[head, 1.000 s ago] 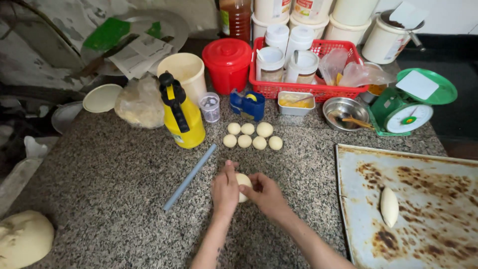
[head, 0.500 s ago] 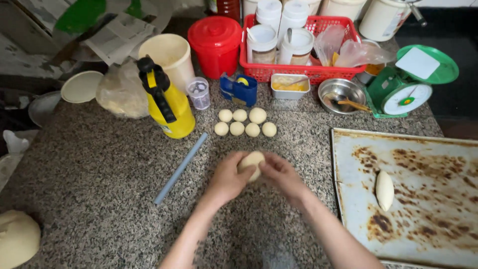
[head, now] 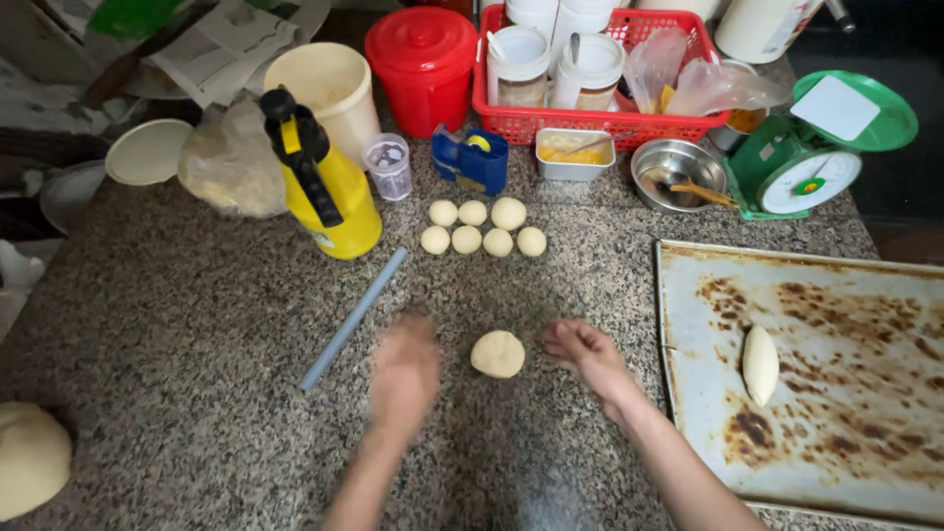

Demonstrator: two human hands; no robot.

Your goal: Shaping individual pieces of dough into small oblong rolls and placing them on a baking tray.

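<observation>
A flattened round piece of dough [head: 498, 353] lies on the speckled granite counter [head: 197, 324] between my hands. My left hand [head: 405, 372] is blurred, a little to the left of the dough, and holds nothing. My right hand [head: 582, 349] hovers just right of the dough with fingers apart, not touching it. Several small dough balls [head: 482, 227] sit in two rows further back. A thin grey rolling stick [head: 352, 318] lies slanted to the left of my left hand.
A scorched metal baking tray [head: 816, 383] at the right holds one shaped dough piece [head: 760, 364]. At the back stand a yellow spray bottle [head: 323, 182], a cream tub [head: 326, 87], a red lidded tub [head: 425, 65], a red basket [head: 600, 123], a steel bowl [head: 677, 173] and a green scale [head: 816, 162]. A big dough lump [head: 29, 460] lies at the left edge.
Both hands held the dough piece between them before. They have now let it go and moved apart, leaving it flat on the counter. The view has shifted slightly.
</observation>
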